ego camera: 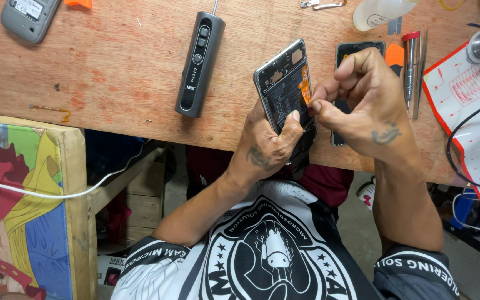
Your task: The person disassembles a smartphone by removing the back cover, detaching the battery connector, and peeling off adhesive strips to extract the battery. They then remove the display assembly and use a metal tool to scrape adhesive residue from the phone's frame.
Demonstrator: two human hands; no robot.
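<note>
left hand (265,147): clenched round the lower half of the opened phone (284,83), thumb laid on its exposed inside.
phone: held tilted above the near table (112,72) edge; long axis runs away from the body, leaning right.
right hand (362,105): fingertips pinched at the phone's right edge; whether anything is pinched cannot be told.
farther off: black electric screwdriver (199,64) left, screwdrivers (412,69) right.
</note>
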